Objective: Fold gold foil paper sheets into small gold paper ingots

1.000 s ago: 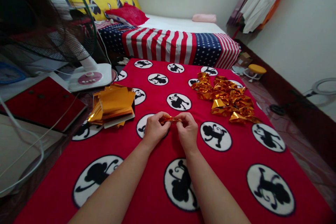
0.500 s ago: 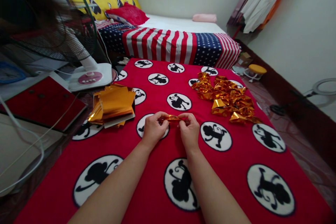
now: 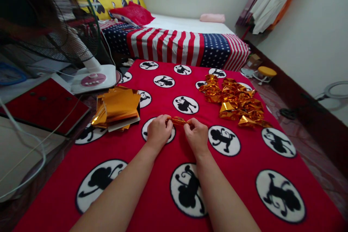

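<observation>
A narrow folded piece of gold foil paper (image 3: 178, 120) spans the gap between my two hands, just above the red cloth (image 3: 152, 195). My left hand (image 3: 159, 130) is closed, pinching the foil's left end. At the other end, the thumb and fingers of my right hand (image 3: 197, 134) pinch it too. The tips of the fingers partly hide both ends. To the left lies a stack of flat gold foil sheets (image 3: 119, 105). A heap of folded gold foil pieces (image 3: 235, 99) spreads over the cloth to the right.
An electric fan (image 3: 94, 76) stands at the left beside a dark red panel (image 3: 45, 107). Beyond the cloth is a bed (image 3: 174, 45) with a striped and starred cover. A yellow stool (image 3: 266, 71) stands on the floor at the right.
Both hands have turned slightly at the wrists, and the foil between them now tilts a little, its right end lower. The stack and the heap look the same.
</observation>
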Demonstrator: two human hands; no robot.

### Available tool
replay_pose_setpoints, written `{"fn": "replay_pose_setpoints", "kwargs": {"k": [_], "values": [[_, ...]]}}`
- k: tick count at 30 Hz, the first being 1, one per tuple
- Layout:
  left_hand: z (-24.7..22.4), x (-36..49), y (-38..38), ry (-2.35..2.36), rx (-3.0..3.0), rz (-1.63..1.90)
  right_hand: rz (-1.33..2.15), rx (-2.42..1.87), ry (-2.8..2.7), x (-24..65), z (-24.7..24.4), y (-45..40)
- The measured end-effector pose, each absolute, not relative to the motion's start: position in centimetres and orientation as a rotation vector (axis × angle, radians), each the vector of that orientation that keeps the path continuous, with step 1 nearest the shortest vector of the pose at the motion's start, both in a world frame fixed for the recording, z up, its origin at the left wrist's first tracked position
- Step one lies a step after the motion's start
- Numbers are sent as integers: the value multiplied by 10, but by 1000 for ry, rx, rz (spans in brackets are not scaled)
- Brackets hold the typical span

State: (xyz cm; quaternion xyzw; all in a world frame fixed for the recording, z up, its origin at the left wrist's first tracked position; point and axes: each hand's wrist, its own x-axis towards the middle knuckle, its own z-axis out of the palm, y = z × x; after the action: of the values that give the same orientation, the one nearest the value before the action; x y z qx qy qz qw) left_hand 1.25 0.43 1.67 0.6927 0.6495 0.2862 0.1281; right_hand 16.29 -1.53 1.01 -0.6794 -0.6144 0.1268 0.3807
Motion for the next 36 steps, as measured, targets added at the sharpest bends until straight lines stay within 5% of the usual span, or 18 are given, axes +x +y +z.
{"fn": "replay_pose_setpoints", "kwargs": {"k": [12, 36], "values": [[47, 12, 21, 1800, 2333, 70, 334, -2097, -1960, 176, 46, -4], [53, 6, 15, 1571, 2383, -85, 683, -1906, -2366, 194, 67, -5]]}}
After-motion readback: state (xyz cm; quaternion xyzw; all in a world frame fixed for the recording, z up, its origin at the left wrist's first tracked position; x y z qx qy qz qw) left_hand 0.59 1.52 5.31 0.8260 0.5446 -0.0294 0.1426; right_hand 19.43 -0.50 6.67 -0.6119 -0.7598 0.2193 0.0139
